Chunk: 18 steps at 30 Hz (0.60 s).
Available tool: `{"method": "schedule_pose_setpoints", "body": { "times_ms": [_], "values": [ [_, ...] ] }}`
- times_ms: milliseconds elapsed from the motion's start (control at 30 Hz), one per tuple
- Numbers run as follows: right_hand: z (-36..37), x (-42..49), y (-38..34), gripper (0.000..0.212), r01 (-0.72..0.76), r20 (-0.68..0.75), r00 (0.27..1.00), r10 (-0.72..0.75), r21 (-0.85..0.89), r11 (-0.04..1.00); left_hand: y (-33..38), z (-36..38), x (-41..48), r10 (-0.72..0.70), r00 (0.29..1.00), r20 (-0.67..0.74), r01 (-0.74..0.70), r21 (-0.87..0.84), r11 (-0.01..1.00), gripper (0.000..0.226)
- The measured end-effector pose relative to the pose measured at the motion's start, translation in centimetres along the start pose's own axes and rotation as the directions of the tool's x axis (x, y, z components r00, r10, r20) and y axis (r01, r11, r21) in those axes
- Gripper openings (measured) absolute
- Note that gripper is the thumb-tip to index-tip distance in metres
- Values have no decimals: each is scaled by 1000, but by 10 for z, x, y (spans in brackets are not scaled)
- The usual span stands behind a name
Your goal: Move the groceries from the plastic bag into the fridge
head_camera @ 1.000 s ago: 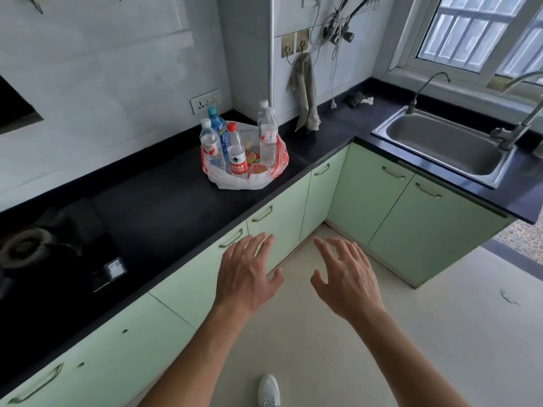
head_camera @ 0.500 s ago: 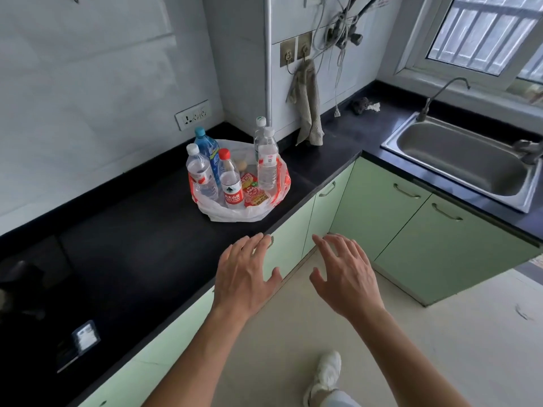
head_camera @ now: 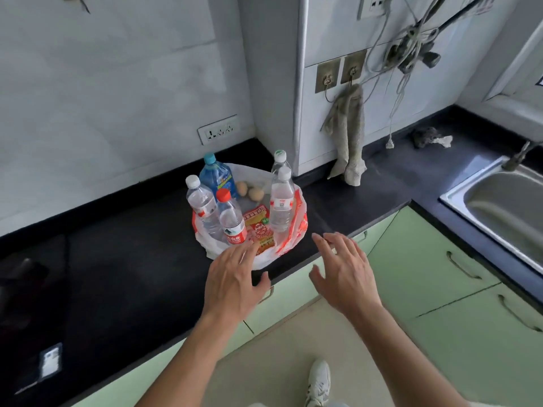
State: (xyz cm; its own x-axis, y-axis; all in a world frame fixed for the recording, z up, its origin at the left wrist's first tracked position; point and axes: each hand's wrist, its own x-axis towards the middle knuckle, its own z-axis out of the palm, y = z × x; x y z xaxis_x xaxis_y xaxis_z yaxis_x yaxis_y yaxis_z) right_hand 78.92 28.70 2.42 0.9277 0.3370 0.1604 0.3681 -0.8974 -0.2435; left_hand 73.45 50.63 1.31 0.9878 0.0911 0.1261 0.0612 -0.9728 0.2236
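A white and red plastic bag (head_camera: 296,227) sits open on the black counter (head_camera: 132,259). Upright in it are a blue bottle (head_camera: 219,177), a red-capped water bottle (head_camera: 232,220) and three clear white-capped bottles (head_camera: 281,201). Red snack packets (head_camera: 260,227) and two brownish round items (head_camera: 249,191) lie between them. My left hand (head_camera: 233,279) hovers open at the bag's near edge, fingers spread. My right hand (head_camera: 343,270) is open too, just right of the bag above the counter's front edge. Neither hand holds anything. No fridge is in view.
Pale green cabinets (head_camera: 426,271) run under the counter. A steel sink (head_camera: 499,207) is at the right. A cloth (head_camera: 351,136) hangs from wall hooks behind the bag, with loose cables beside it. A dark hob (head_camera: 32,304) lies at the left. My shoe (head_camera: 318,380) stands on the floor.
I have stepped closer to the counter. Both open hands have moved forward from in front of the cabinets to the near edge of the bag.
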Motion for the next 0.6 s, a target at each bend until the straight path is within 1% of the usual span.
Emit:
{"method": "schedule_pose_setpoints", "body": {
  "times_ms": [167, 267, 333, 467, 600],
  "values": [
    [7, 60, 28, 61, 121, 12, 993, -122, 32, 992, 11, 4, 30, -101, 994, -37, 101, -17, 995, 66],
    [15, 86, 30, 57, 176, 32, 983, -178, 63, 982, 8, 5, 38, -158, 986, -59, 158, -2, 987, 63],
    [22, 101, 29, 58, 205, 49, 976, -210, 90, 975, 2, 6, 40, -208, 976, -71, 208, -2, 978, 63],
    [41, 127, 30, 58, 197, 87, 974, -211, 147, 969, -20, 14, 42, -301, 951, -75, 300, -27, 953, 60],
    [54, 149, 33, 62, 112, 155, 978, -139, 173, 979, -48, 28, 48, -393, 917, -68, 390, -56, 919, 58]
  ]
}}
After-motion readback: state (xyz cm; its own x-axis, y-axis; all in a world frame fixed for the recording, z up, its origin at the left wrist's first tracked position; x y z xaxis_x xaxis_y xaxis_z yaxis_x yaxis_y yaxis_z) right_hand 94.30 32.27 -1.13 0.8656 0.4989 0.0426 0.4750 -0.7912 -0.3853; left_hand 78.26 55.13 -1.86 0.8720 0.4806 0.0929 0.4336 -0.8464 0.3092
